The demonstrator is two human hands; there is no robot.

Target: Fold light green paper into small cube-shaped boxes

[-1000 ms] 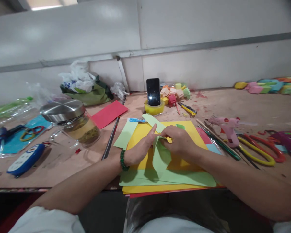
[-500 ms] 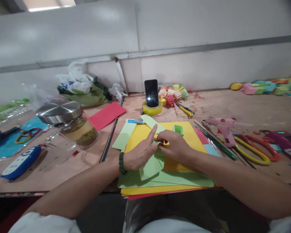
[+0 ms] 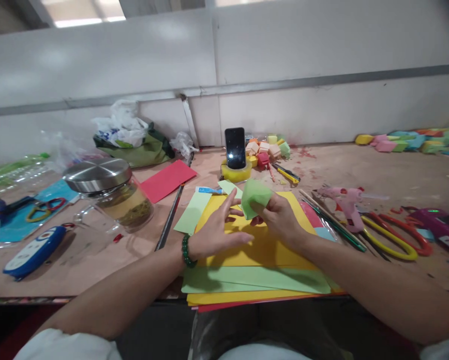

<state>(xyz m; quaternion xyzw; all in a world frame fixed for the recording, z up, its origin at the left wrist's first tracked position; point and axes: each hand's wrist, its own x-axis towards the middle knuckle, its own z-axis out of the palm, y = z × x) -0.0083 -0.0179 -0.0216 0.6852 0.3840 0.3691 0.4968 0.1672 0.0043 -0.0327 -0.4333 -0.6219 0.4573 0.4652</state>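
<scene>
My right hand (image 3: 282, 220) grips a light green piece of paper (image 3: 255, 197), raised above the yellow sheets (image 3: 228, 245). Its fingertips are partly hidden behind that paper. To the left, my left hand (image 3: 219, 235) is open, thumb and fingers spread, apart from the green paper and holding nothing. A green bead bracelet (image 3: 187, 251) circles my left wrist. Beneath both hands lies a stack of coloured sheets, with a green sheet (image 3: 224, 280) near the table's front edge. Another light green strip (image 3: 194, 212) rests at the stack's left side.
A glass jar (image 3: 125, 207) and a blue-white device (image 3: 35, 252) stand left. A phone (image 3: 235, 147) leans in a tape roll (image 3: 236, 171) at the back, beside folded paper pieces (image 3: 263, 159). Right are a pink glue gun (image 3: 348, 202), pencils and scissors (image 3: 393, 240).
The green paper has risen off the stack in my right hand and now faces up. My left hand has let go of it and spread its fingers.
</scene>
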